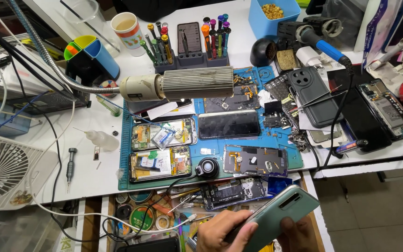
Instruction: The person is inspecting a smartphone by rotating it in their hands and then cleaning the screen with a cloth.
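A grey-green phone (276, 212) is gripped from both sides; the left hand (225, 231) is closed on its lower end, the right hand (299, 233) on its edge. It is held above an open drawer (155, 217), just below the table (89, 172).

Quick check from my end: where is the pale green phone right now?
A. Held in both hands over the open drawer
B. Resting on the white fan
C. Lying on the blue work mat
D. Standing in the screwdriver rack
A: the pale green smartphone is tilted back-side up between the left hand and right hand, below the blue silicone work mat.
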